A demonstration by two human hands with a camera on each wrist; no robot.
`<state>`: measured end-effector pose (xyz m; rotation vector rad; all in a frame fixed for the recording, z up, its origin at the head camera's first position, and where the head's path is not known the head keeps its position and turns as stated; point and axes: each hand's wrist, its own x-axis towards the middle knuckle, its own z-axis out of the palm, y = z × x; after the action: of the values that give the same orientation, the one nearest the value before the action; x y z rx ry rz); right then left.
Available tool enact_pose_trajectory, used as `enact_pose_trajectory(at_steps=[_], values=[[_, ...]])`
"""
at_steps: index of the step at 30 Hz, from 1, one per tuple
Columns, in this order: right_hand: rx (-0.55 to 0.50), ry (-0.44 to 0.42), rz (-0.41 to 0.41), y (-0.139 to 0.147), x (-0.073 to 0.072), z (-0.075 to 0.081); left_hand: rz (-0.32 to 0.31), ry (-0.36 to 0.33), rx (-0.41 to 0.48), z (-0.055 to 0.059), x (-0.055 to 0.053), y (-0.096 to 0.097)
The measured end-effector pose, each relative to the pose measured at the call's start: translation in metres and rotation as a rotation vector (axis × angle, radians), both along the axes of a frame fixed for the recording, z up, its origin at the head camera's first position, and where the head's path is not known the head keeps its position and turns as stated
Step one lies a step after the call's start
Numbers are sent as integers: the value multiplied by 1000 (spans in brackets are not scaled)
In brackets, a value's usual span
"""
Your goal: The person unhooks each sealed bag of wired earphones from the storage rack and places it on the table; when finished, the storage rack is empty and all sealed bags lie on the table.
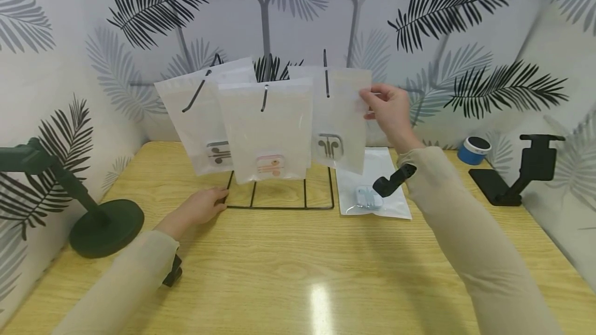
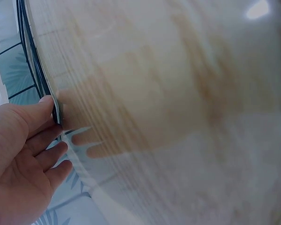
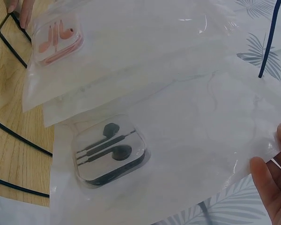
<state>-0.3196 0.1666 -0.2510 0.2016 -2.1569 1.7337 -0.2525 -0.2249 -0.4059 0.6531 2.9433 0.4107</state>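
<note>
Earphone bag [image 1: 344, 115], dark earphones [image 3: 122, 152] low inside, hangs at the right prong [image 1: 327, 79] of the wire rack [image 1: 279, 208] above the desk [image 1: 279, 262]; my right grip [image 1: 388, 110] pinches its right edge, my left grip [image 1: 205, 207] the rack's front-left corner.

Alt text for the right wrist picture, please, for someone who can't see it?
A right hand pinches the edge of a translucent bag holding cased dark earphones. Another bag with cased pink earphones hangs alongside; at picture left, wire rack bars lie over a wood-grain table.
</note>
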Motion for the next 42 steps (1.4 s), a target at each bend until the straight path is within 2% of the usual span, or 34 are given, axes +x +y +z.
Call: enact_pose_trajectory(at_steps=[9,29,42], values=[[3,31,11,2,8,4,-2,2,3,-3,-2,0],[107,62,16,5,33,10,12,-11,1,-4,-2,0],[97,90,67,9,51,10,-2,1,4,-4,-2,-1]])
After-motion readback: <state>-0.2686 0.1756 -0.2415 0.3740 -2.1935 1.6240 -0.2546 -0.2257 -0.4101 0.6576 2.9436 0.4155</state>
